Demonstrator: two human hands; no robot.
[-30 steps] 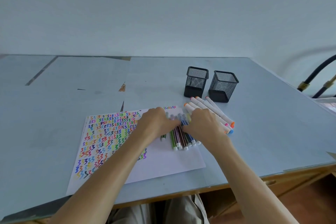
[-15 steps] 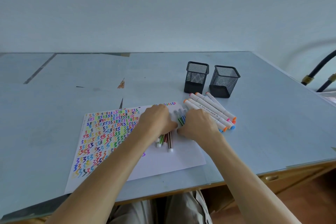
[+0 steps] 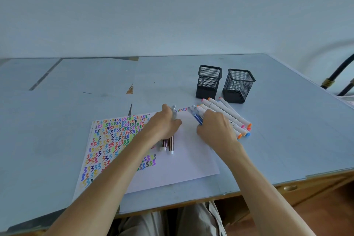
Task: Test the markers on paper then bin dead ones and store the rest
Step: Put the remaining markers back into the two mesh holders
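A white paper covered on its left with coloured squiggles lies on the table. My left hand rests over a bunch of thin markers, fingers curled around them; their white ends stick out toward me. My right hand covers a second bunch of thin markers, a blue one showing at its fingertips. A bare strip of paper separates the two bunches. Several thick white markers lie side by side just right of my right hand. Two black mesh cups, one on the left and one on the right, stand behind them.
The table has a grey-blue top with a wooden front edge at the right. Black hoses run along the far right by the wall. Seams and a small torn spot mark the tabletop's left half.
The single cluster of thin markers under both hands has been split. My left hand drew its share left, my right hand drew its share right, and a gap opened between them.
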